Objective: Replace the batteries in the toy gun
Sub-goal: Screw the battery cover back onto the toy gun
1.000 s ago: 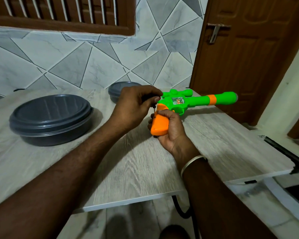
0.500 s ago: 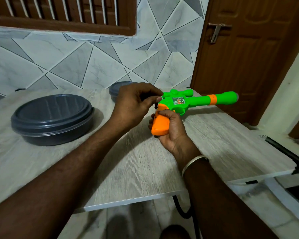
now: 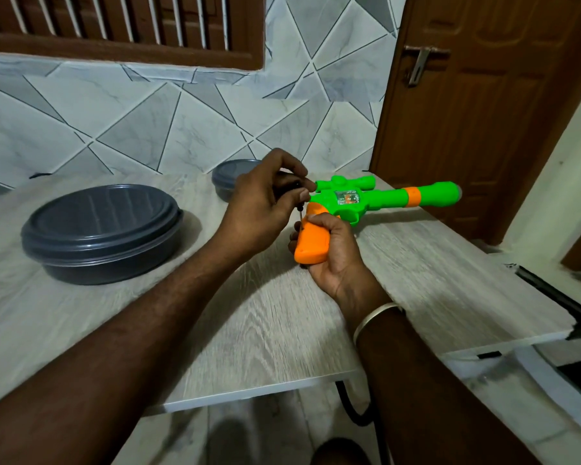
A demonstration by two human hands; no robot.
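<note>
I see a pale wood-grain bench (image 3: pixel 249 330) set against a wall (image 3: pixel 148 129) of grey and white tiles cut in slanting shapes. A brown slatted window frame (image 3: pixel 131 25) sits above the tiles. My landmark is the large dark grey lidded bowl (image 3: pixel 101 229), which stands on the bench. Beyond it to the right, close to the wall, is a smaller lidded bowl (image 3: pixel 230 176) of the same grey. Further right of the large bowl is a brown panelled door (image 3: pixel 483 112) with a metal latch (image 3: pixel 420 65).

The toy gun (image 3: pixel 366 199) is held over the bench, right of the large bowl. Its long axis runs nearly level across my view. The green barrel with its orange band points away from the bowl toward the door, and the scope is on top. The orange grip angles down toward me.

My right hand (image 3: pixel 332 256) is wrapped round that grip, with a silver bangle (image 3: pixel 376 317) on the wrist. My left hand (image 3: pixel 262 209) is curled over the black handle of a small screwdriver (image 3: pixel 301 213). The thin shaft stands nearly upright, its tip down at the top of the grip.
</note>
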